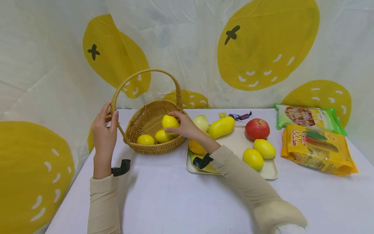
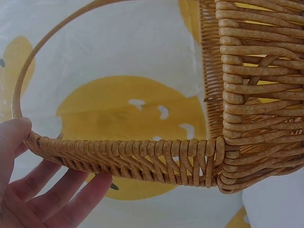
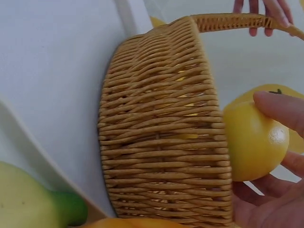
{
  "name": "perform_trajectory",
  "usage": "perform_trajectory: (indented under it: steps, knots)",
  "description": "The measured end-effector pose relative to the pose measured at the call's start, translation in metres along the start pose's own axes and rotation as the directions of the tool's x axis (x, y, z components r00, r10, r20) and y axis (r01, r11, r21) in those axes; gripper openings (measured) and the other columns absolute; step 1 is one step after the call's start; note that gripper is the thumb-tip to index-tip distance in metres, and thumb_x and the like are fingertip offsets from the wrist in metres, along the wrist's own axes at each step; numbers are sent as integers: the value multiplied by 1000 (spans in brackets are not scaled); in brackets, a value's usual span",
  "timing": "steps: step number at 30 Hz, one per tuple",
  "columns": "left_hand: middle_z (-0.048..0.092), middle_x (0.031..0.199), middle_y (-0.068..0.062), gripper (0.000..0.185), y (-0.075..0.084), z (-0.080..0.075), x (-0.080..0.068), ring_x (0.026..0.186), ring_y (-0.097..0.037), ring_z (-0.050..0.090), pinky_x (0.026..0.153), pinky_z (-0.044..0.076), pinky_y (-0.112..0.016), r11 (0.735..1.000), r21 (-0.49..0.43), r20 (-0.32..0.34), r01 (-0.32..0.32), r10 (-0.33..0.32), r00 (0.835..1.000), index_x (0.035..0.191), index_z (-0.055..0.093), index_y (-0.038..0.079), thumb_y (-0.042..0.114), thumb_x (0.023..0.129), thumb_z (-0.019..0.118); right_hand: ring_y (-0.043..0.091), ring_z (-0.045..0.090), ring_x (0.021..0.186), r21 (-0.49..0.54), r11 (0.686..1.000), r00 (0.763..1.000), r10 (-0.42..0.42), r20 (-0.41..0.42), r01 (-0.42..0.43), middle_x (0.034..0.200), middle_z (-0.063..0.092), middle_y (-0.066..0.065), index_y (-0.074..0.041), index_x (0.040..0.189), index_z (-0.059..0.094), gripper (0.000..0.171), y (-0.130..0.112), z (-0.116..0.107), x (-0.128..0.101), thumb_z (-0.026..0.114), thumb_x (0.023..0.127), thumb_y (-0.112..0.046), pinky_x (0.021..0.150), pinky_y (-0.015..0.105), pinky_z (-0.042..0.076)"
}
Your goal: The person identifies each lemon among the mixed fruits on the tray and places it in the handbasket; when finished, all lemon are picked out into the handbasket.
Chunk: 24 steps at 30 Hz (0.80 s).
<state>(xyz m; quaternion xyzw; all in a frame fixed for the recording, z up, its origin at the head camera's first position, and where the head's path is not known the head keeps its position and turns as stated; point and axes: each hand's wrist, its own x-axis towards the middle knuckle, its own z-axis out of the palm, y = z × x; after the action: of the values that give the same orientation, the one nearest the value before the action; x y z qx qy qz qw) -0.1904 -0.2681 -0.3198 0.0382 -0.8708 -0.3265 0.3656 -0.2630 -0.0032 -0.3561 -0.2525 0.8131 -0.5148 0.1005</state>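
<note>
My left hand grips one side of the wicker basket's arched handle, thumb on one side and fingers on the other. The wicker basket stands on the table with two yellow lemons in it, one lemon at the left and another lemon beside it. Over the right part of the basket, my right hand holds a third lemon between thumb and fingers. In the right wrist view this held lemon shows at the basket's rim, partly hidden behind the wicker.
Right of the basket lies a cream tray bearing a red fruit, two lemons, a long yellow fruit, and an orange fruit. A pale fruit, wrapped candies and two snack bags are nearby.
</note>
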Motion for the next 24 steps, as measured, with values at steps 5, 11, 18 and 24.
perform_trajectory:
  steps: [5,11,18,24]
  knots:
    - [65,116,-15,45,0,0,-1,99,-32,67,72,45,-6,1000,-13,6,9,-9,1000,143,51,21,33,100,56,26,56,114,-126,992,998,-6,59,13,131,57,12,-9,141,48,65,5,6,8,77,85,-23,94,38,49]
    - [66,115,-15,46,-1,-1,0,100,-31,67,77,53,-16,1000,4,-1,9,-9,1000,144,50,21,34,100,54,25,55,113,-193,981,989,5,151,24,132,57,10,-12,138,51,61,5,3,8,77,84,-23,95,39,47]
    - [66,115,-15,46,-4,-2,0,100,-31,67,77,46,-6,1000,-7,-4,6,-6,1000,143,51,22,35,99,55,24,54,117,-296,955,981,28,192,31,131,59,11,-6,133,59,55,5,2,13,78,84,-23,98,36,45]
    - [65,116,-15,46,-3,-1,1,101,-31,67,80,50,-12,1000,-10,9,8,-8,1000,143,51,23,36,99,55,28,62,112,-277,959,981,102,163,-54,126,62,14,1,124,64,41,3,0,14,74,86,-10,87,31,54]
